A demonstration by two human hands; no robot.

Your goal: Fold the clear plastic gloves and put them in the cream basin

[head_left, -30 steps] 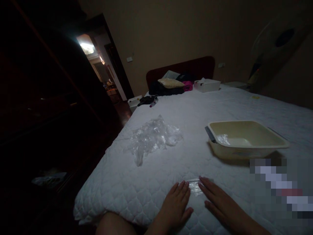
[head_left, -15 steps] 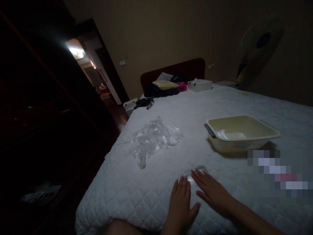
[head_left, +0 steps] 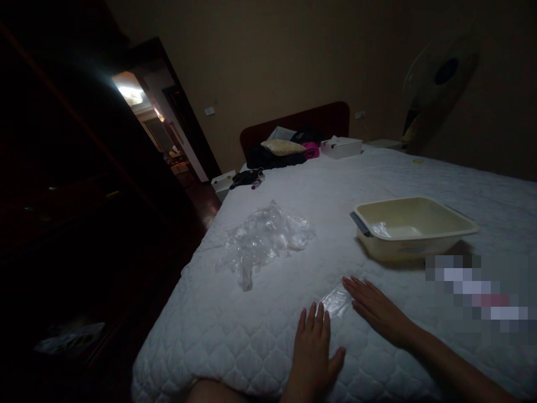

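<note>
A small folded clear plastic bag (head_left: pixel 335 301) lies flat on the white quilted bed cover (head_left: pixel 235 330). At its near left end my left hand (head_left: pixel 314 347) rests with fingers stretched out, the tips at the bag's edge. My right hand (head_left: pixel 380 308) lies open along the right side, its fingertips on or beside the bag's upper edge. Farther left is a loose heap of crumpled clear plastic bags (head_left: pixel 268 232). To the right stands a cream plastic basin (head_left: pixel 411 249) with grey handles and a bit of clear plastic inside.
Dark clothes and a beige cushion (head_left: pixel 283 147) are piled by the headboard (head_left: pixel 327 118), beside a white box (head_left: pixel 342 147). A standing fan (head_left: pixel 444 73) is at the back right. The bed's left edge drops to a dark floor; a blurred patch covers something at right.
My right hand has slid right and a little upward, off the plastic bag, so more of it shows. My left hand has hardly moved.
</note>
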